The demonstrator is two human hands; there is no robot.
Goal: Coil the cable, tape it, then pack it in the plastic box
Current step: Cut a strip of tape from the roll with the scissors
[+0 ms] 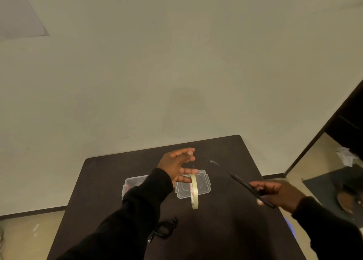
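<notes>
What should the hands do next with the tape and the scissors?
Probably bring the scissors in the right hand over to the tape roll hanging from a finger of the left hand and cut off a strip. The coiled black cable lies on the table, seemingly untaped.

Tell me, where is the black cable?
The coiled cable lies on the dark table, near its front edge, just right of the left sleeve and below the hanging tape roll.

Cream tape roll [194, 192], clear plastic box [193, 187], black cable [164, 228], black scissors [250, 189], dark brown table [225, 230].
</notes>
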